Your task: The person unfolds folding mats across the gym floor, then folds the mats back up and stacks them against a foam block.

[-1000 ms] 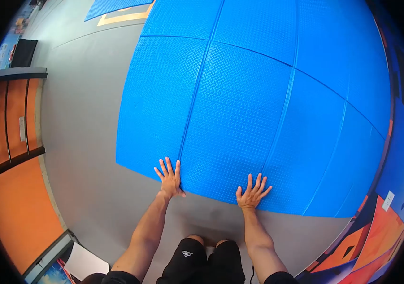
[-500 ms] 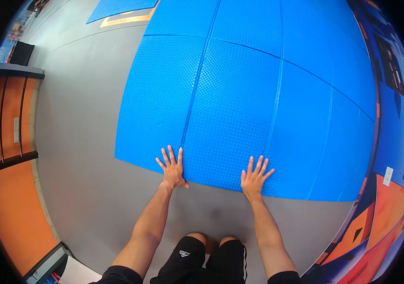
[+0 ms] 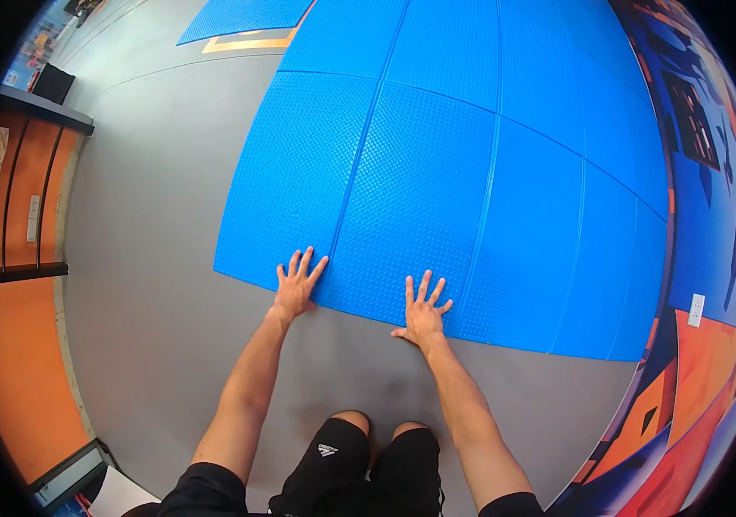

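Observation:
Large blue textured foam mats (image 3: 419,155) lie joined side by side on the grey floor (image 3: 152,215). My left hand (image 3: 297,284) is open, its fingers spread over the mats' near edge beside a seam, with the thumb at the edge. To its right, my right hand (image 3: 424,312) rests at the same near edge, fingers spread and thumb pointing out to the left. Neither hand has anything closed inside it. Whether the thumbs reach under the edge, I cannot tell.
A separate blue mat (image 3: 239,19) lies at the far left by a yellow floor marking (image 3: 251,40). Along the left runs an orange panelled wall (image 3: 10,370) with dark rails. A colourful painted wall (image 3: 712,258) with a white socket (image 3: 695,310) borders the mats' right side.
My right hand has moved left along the mat edge, closer to the left hand. My left hand has shifted slightly left. The view has turned a little.

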`<act>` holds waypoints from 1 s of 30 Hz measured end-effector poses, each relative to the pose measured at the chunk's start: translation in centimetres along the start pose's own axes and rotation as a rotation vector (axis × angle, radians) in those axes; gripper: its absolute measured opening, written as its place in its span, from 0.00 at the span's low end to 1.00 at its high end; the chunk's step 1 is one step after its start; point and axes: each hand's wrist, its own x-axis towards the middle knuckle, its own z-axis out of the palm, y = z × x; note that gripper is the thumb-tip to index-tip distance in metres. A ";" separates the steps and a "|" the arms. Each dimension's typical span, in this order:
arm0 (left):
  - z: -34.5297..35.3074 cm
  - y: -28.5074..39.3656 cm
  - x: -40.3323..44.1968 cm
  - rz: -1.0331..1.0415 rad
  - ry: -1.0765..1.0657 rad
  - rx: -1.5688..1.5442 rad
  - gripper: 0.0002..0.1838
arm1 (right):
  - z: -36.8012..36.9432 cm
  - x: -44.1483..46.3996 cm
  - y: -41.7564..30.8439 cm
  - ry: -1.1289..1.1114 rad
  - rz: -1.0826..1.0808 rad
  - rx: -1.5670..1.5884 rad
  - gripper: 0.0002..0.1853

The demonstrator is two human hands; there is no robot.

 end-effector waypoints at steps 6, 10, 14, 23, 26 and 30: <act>4.3 -0.6 -0.6 0.165 0.142 0.298 0.62 | 1.8 0.5 2.3 0.116 -0.147 -0.017 0.57; -2.1 0.6 -3.4 0.220 0.014 -0.251 0.54 | 3.2 -1.9 3.6 0.271 -0.276 -0.040 0.43; -6.5 2.9 -7.8 0.096 0.179 -0.272 0.53 | 0.8 -7.5 2.4 0.468 -0.163 0.050 0.38; -14.5 10.4 -12.9 0.136 0.534 -0.775 0.48 | -6.8 -17.5 3.6 0.669 -0.122 0.526 0.47; -18.7 13.9 -14.9 0.197 0.627 -0.855 0.44 | -9.5 -20.5 2.7 0.654 -0.078 0.599 0.48; -22.5 17.9 -16.2 0.290 0.635 -0.910 0.43 | -11.8 -23.4 0.9 0.704 -0.101 0.743 0.50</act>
